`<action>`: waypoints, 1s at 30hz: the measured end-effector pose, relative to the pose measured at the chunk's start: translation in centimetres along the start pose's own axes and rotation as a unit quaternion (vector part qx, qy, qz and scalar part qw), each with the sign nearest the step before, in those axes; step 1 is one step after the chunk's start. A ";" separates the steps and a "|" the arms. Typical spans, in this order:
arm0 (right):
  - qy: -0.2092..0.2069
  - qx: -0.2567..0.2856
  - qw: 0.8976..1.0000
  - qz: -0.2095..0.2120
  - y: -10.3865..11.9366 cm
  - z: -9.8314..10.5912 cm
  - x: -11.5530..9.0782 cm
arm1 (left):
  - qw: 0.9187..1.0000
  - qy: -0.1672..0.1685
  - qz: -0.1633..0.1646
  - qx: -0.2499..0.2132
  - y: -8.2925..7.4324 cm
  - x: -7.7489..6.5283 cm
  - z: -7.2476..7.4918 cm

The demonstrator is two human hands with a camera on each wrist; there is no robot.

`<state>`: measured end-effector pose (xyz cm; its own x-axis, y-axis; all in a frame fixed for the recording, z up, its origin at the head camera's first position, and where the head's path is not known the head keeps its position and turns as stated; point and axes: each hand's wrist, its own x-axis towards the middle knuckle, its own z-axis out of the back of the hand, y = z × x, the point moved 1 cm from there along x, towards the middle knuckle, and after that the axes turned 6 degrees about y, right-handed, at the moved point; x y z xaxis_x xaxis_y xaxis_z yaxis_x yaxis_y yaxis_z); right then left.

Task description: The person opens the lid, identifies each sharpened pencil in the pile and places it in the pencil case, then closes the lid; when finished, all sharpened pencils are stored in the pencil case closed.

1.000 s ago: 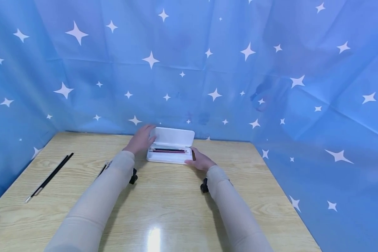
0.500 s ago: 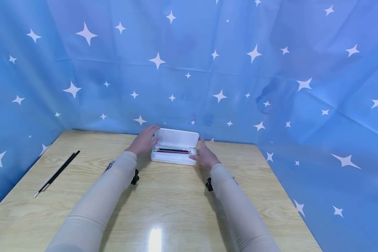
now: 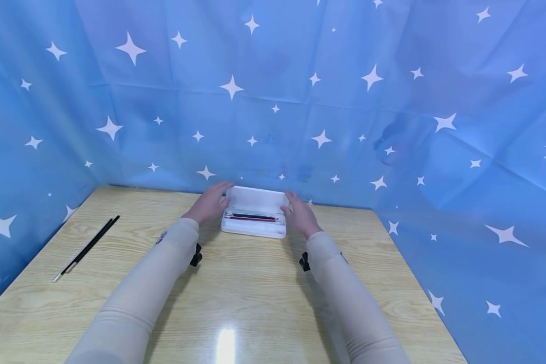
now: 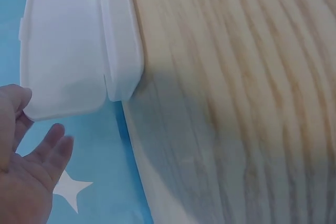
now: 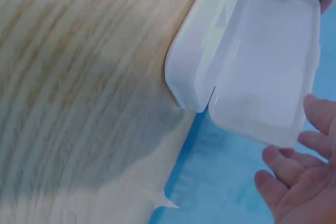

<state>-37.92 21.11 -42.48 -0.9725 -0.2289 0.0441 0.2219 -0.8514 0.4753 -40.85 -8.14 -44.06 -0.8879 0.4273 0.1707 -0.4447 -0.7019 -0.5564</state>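
A white pencil case stands at the back of the table with its lid raised toward the curtain. Dark and reddish pencils lie inside it. My left hand is at the lid's left end; in the left wrist view a fingertip touches the lid's corner, and the other fingers are apart from it. At the opposite end is my right hand. Its fingers are loosely spread around the lid's corner in the right wrist view, touching or nearly touching it.
Two long black pencils with pale ends lie on the left of the wooden table. A small dark-and-silvery item shows partly behind the left sleeve. A blue star-printed curtain hangs close behind the case.
My right hand has left the case's lower right side and moved up to the lid's right corner. My left hand stays at the left corner. The head view has shifted slightly.
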 end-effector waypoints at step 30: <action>-0.012 0.004 1.000 0.003 -0.8 -0.2 -0.1 | 0.999 0.025 -0.014 -0.029 -0.5 -0.5 1.2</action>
<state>-37.98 21.69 -43.07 -0.9726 -0.2225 0.0674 0.2270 -0.8466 0.4813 -40.33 -8.70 -42.93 -0.8676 0.4749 0.1478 -0.4606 -0.6552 -0.5988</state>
